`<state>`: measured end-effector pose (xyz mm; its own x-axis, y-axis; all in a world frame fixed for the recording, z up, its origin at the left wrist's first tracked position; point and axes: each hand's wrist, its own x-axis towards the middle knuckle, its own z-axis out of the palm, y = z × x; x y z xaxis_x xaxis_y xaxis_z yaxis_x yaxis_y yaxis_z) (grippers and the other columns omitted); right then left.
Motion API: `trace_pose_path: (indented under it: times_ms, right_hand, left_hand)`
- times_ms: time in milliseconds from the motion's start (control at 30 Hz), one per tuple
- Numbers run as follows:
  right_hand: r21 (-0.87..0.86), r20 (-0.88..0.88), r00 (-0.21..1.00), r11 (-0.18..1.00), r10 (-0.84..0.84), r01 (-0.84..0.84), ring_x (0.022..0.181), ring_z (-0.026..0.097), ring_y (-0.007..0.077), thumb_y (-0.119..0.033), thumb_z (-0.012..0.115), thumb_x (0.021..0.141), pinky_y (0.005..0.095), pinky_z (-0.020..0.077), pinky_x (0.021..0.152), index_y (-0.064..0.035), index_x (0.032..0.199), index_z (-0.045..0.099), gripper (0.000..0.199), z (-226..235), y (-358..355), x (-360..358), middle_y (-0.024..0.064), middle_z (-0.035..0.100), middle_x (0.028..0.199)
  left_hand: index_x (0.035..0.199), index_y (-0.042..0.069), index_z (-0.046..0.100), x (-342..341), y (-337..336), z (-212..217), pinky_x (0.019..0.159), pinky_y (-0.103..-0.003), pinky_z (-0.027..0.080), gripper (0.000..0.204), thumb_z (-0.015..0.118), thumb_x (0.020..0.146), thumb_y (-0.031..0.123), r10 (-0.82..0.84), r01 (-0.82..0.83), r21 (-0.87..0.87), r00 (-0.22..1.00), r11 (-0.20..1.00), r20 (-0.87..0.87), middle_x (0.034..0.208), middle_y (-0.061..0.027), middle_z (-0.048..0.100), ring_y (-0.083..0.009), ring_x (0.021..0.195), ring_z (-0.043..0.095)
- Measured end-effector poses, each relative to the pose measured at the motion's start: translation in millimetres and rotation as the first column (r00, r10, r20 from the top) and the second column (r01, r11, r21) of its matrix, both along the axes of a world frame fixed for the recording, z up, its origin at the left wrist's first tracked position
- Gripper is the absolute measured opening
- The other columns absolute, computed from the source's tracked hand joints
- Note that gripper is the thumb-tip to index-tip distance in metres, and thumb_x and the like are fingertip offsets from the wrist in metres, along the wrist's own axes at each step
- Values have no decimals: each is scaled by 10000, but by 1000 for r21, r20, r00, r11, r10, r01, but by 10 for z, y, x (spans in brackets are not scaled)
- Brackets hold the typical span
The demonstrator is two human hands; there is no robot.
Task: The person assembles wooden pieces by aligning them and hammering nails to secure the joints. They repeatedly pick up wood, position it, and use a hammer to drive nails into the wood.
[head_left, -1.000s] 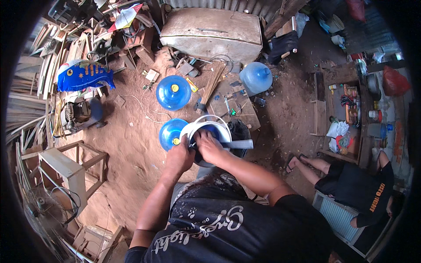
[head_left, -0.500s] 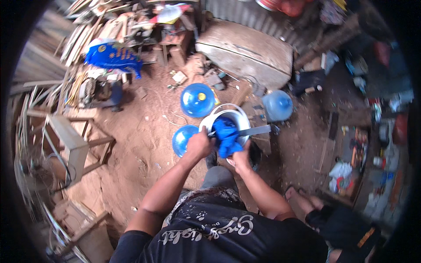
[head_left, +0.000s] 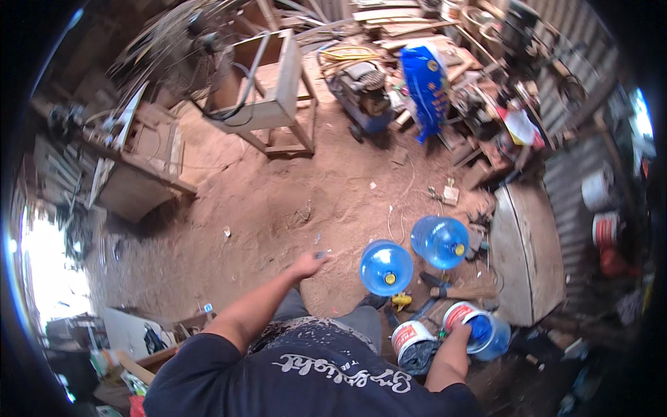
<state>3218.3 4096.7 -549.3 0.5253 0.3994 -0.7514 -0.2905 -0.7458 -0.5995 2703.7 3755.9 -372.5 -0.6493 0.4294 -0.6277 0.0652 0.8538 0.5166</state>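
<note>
My left hand (head_left: pixel 306 265) is held out over the dirt floor, its fingers closed. Something small and greyish shows at the fingertips, too small to name. On the right, my right hand (head_left: pixel 458 338) is at the near rim of a white bucket (head_left: pixel 457 314) with a red label; its fingertips are hidden. Blue cloth (head_left: pixel 479 326) bulges from this bucket. Beside it stands a second white bucket (head_left: pixel 410 333) with dark crumpled material (head_left: pixel 418 356) in it. Two blue water jugs with yellow caps, a nearer one (head_left: pixel 386 266) and a farther one (head_left: pixel 439 240), lie ahead of my feet.
Another blue jug (head_left: pixel 497 339) is behind the bucket. A long wooden box (head_left: pixel 528 254) lies along the corrugated wall at right. Farther off are a wooden frame table (head_left: pixel 278 104), a machine with a motor (head_left: pixel 365 97), a blue sack (head_left: pixel 425 90) and stacked planks (head_left: pixel 403 24).
My view has swung left. Both hands were at the bucket with blue cloth and a flat blade; now my left hand has come away, while my right stays at the bucket, beside another bucket.
</note>
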Motion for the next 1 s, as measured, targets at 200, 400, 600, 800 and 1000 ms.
trace_pose_path:
  times_ms: [200,400,600,800,1000]
  right_hand:
    - [-553,447,231,470,864,-688,1137,696,421,-588,574,965,452,577,973,45,1152,725,677,56,-151,-2,276,706,1239]
    - [38,39,847,847,530,-531,953,724,274,-333,622,994,388,626,858,-27,1062,707,325,-113,-178,-1654,135,731,1023]
    - [64,-425,375,441,824,-895,761,710,209,-282,600,1020,369,625,741,-99,995,670,198,349,-2234,-5358,47,729,940]
    - [243,-437,-735,-719,518,-652,942,714,279,-242,589,1060,412,600,866,-13,1234,670,299,1687,-5499,-7854,100,720,1026]
    - [388,-302,-894,-899,-332,203,1076,686,186,-338,560,1101,342,547,964,5,1366,622,437,2413,-7686,-8655,79,710,1188]
  left_hand:
    - [931,102,651,-609,-2380,-249,428,-340,332,381,651,1010,475,818,-831,-89,514,550,259,618,3,481,-136,483,427]
    - [1002,100,681,-645,-3661,-862,461,-327,359,153,629,987,243,847,-984,-42,127,174,516,662,4,491,-124,511,419]
    - [1113,103,631,-1097,-4245,-746,547,-289,469,165,564,1062,245,638,-946,167,312,279,704,793,0,584,-123,635,535]
    - [1149,48,582,-1586,-5072,-67,877,-418,629,180,462,1118,178,332,-893,256,130,-370,934,1189,-171,722,-273,1037,736]
    - [1151,34,569,-2205,-5808,442,1079,-420,527,220,409,1133,184,444,-628,419,127,-656,887,1416,-237,631,-303,1238,652]
